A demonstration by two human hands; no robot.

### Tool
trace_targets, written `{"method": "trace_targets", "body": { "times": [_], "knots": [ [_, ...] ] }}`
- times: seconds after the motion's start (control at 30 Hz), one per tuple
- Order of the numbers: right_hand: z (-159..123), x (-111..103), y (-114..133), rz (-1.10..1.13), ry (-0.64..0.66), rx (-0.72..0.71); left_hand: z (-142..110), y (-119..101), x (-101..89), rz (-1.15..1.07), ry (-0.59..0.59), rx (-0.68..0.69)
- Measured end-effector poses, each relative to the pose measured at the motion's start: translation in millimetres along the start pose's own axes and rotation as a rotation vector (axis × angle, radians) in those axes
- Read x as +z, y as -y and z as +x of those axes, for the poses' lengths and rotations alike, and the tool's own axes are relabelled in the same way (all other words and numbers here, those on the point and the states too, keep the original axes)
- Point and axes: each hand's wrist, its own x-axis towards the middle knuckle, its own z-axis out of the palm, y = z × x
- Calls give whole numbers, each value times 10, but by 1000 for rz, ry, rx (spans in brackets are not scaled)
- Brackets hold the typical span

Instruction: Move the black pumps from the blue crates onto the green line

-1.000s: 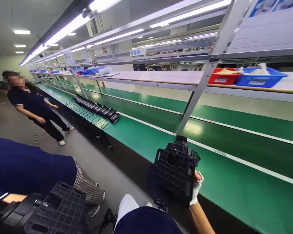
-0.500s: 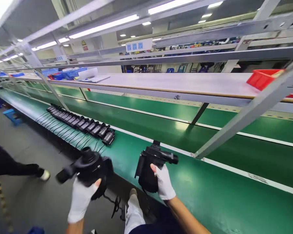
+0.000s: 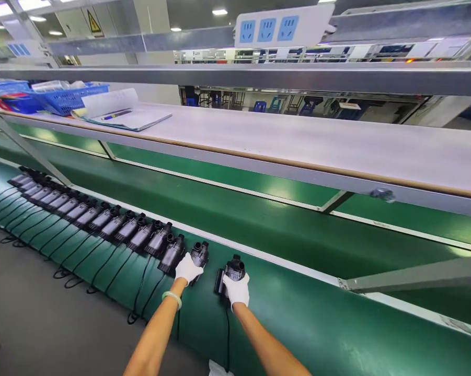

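Observation:
My left hand, in a white glove, grips a black corded water pump at the right end of a long row. Right beside it, in the row, lies another black pump. A short gap away, my right hand, also gloved, is closed on a second pump, which is at the green bench surface. A black cord trails from this pump toward the front edge. My fingers and palms cover the lower bodies of both held pumps.
Several pumps with cords hanging forward line the green bench to the left. Behind runs a raised white shelf with a clipboard of papers and a blue basket. A slanted metal post stands at right.
Both hands have moved forward over the bench, bringing their pumps down toward its surface. The left pump now sits beside the row's end. The view has shifted closer to the row.

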Motion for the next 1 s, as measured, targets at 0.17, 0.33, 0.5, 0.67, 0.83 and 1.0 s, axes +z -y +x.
{"method": "trace_targets", "body": {
  "times": [0.17,0.33,0.5,0.67,0.83,1.0],
  "knots": [
    [224,394,16,-87,-53,84,353,89,191,-2,99,4],
    [267,675,11,-122,-58,131,456,142,227,-33,116,21],
    [274,772,-3,-148,-65,161,175,358,422,-93,-39,16],
    [288,860,18,-146,-87,186,-94,620,748,-241,-129,2],
    [303,986,143,-128,-121,245,-3,640,681,-279,-29,53],
    [264,1087,308,-44,-197,327,-6,576,504,-312,-32,60]
  ]
}}
